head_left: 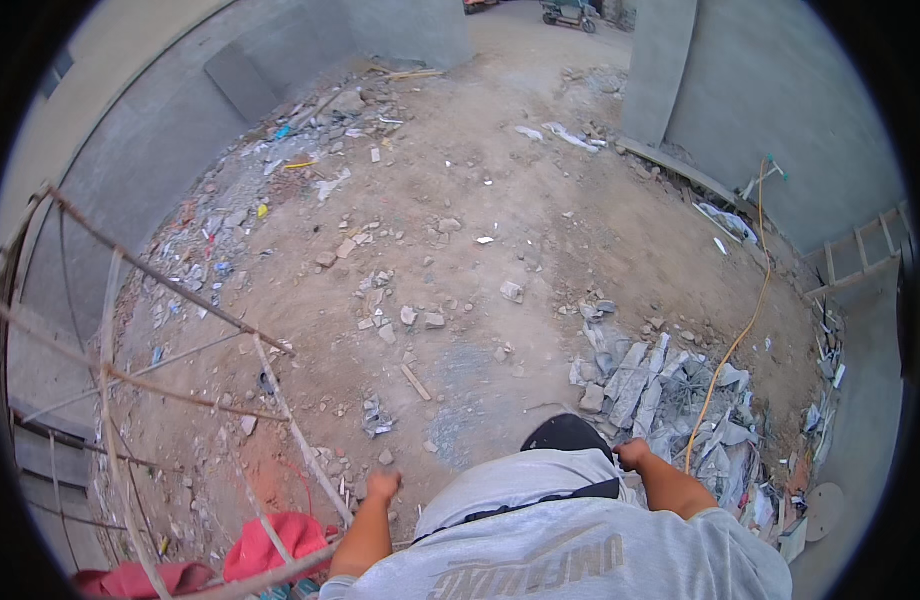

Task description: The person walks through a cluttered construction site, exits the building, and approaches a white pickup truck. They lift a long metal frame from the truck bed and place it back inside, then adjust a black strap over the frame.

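Note:
My left hand is a closed fist held out over the dirt ground, with nothing visible sticking out of it. It is nearest to the rusty metal bar frame on my left, apart from it. My right hand is curled closed beside the edge of my grey shirt; no object shows in it. A black strap crosses the shirt. Past the shirt hem, between my hands, a rounded black shape shows. Red cloth lies by the bars at my lower left.
Grey sacks and rubble are heaped to the right, with a yellow hose running past them. Broken bricks are scattered on the dirt. A wooden ladder leans at the right wall. Litter lines the left wall.

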